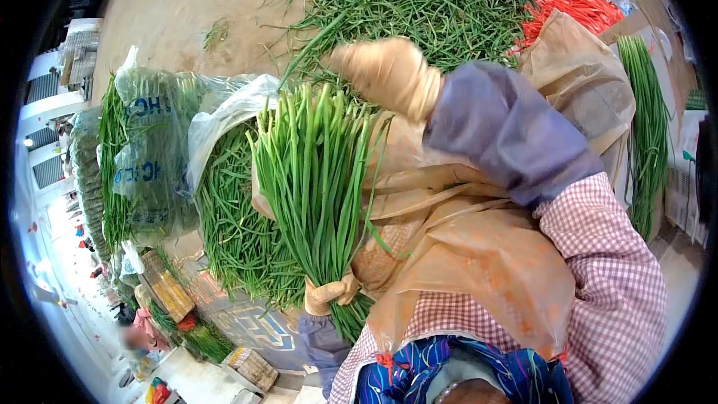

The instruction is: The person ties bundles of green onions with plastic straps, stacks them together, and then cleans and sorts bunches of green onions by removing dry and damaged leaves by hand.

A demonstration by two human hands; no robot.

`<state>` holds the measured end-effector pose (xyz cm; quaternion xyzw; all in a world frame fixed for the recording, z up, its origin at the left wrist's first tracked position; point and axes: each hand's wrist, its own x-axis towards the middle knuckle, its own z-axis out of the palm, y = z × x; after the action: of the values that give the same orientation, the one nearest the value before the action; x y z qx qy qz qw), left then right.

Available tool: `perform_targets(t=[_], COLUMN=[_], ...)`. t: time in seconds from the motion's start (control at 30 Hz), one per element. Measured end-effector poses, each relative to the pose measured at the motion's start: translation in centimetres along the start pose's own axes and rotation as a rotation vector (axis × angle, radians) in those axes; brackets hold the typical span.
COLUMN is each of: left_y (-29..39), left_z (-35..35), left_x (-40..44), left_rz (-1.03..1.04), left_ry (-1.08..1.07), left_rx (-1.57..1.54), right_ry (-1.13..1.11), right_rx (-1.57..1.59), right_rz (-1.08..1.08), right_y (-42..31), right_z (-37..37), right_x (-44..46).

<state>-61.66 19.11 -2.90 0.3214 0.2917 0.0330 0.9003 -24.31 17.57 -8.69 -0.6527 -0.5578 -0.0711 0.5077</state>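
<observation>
The person's left hand (330,293) was wrapped round the near, leafy part of a bundle of green stalks (318,172), its fingers closed on it. The bundle leaned slightly left over the near side of the scene, with its pale, thick ends pointing far and its thin leaves trailing past the hand.

The right hand (389,78), in a tan covering and blurred, was beyond the bundle's thick ends and a little to their right. Whether its fingers stood wide or narrow, or held anything, I could not tell.

A large heap of loose greens (426,7) lay on the floor (187,0) at the far side, beyond the right hand. A second heap of greens (239,232) lay just left of the bundle. Farther left was a clear plastic bag (161,157) with blue lettering, filled with greens. At the far right was a pile of red strips (572,11), and nearer on the right a long bunch of greens (645,135).

Translucent tan plastic (479,262) covered the person's front and lap, over a checked shirt (613,254) with dark blue oversleeves (508,131).
</observation>
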Motion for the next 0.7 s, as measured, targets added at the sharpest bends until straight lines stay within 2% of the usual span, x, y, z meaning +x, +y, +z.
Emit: perform_targets(t=[0.03, 0.07, 0.1, 0.17, 0.23, 0.27, 0.3, 0.37, 0.47, 0.57, 0.6, 0.63, 0.67, 0.7], left_y=[0.0, 0.0, -0.1, -0.5, -0.2, 0.3, 0.4, 0.5, 0.4, 0.5, 0.4, 0.2, 0.0, -0.2], left_z=[0.1, 0.3, 0.4, -0.7, -0.9, -0.7, -0.7, -0.7, 0.4, -0.1, -0.4, -0.6, -0.7, -0.7], left_x=[-0.1, -0.1, -0.2, -0.3, 0.0, -0.2, -0.1, 0.0, 0.0, 0.1, 0.1, 0.1, 0.1, 0.0], left_rz=[-0.003, -0.003, -0.002, -0.024, -0.045, -0.1, -0.1, -0.102, -0.075, -0.061, -0.054, -0.047, -0.044, -0.04], left_ry=[0.014, 0.027, 0.041, 0.011, -0.027, 0.022, 0.013, 0.003, 0.066, 0.021, 0.0, -0.022, -0.012, -0.002], left_rx=[-0.03, -0.06, -0.094, -0.136, -0.141, -0.051, -0.037, -0.006, -0.063, -0.091, -0.105, -0.119, -0.142, -0.163], right_ry=[0.181, 0.096, -0.017, -0.169, -0.323, -0.393, -0.32, -0.376, -0.434, -0.408, -0.321, -0.125, 0.088, 0.252], right_rx=[0.249, 0.289, 0.584, 0.792, 0.799, 1.012, 1.286, 1.65, 1.7, 1.575, 1.463, 1.411, 1.552, 1.618], right_rz=[0.09, 0.415, 0.851, 0.77, 0.767, 0.81, 0.935, 0.816, 0.703, 0.671, 0.827, 0.735, 0.643, 0.702], right_y=[3.2, 3.3, 2.6, 4.8, 2.2, 2.2, 1.8, 2.1, 0.2, 0.1, -0.4, 0.4, 3.1, 5.4], right_z=[1.6, -0.7, -3.6, -3.8, -3.6, -3.0, -1.7, 0.9, 1.9, 1.2, -0.5, -2.1, -2.7, -4.2], right_x=[-0.2, 1.0, 2.7, 1.7, 1.3, 1.3, 1.4, 2.9, 5.9, 7.7, 8.7, 8.6, 8.5, 8.4])
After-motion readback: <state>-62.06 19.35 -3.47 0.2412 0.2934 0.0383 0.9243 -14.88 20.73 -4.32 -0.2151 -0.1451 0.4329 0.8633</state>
